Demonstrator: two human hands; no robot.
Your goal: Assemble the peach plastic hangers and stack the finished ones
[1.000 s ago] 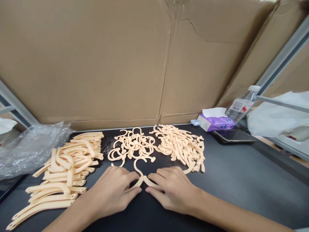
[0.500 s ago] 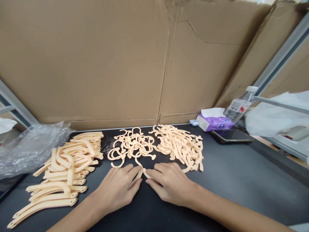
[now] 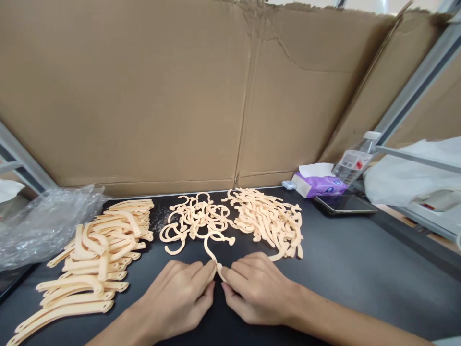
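Observation:
My left hand (image 3: 183, 295) and my right hand (image 3: 257, 288) meet low in the middle, each with thumb and fingers pinched. Between them is a peach-coloured curved plastic piece (image 3: 209, 247), its hooked end rising toward the middle pile. A short rounded end (image 3: 219, 270) shows at the right fingertips. My fingers cover the rest, so I cannot tell whether both hands grip one piece or two joined ones. Just beyond lies a heap of C-shaped pieces (image 3: 200, 216) with knobbed ends. Slimmer wavy pieces (image 3: 268, 216) are heaped beyond my right hand.
Longer curved strips with end holes (image 3: 104, 259) are piled at left, beside clear plastic wrap (image 3: 46, 226). At right are a purple tissue pack (image 3: 320, 185), a phone (image 3: 345, 204) and a bottle (image 3: 356, 156). Cardboard (image 3: 144, 96) walls the back of the black table (image 3: 360, 278).
Both hands have come slightly nearer to me, still pinched together. More of the hooked piece shows above the fingertips. The view has shifted a little; the piles look the same.

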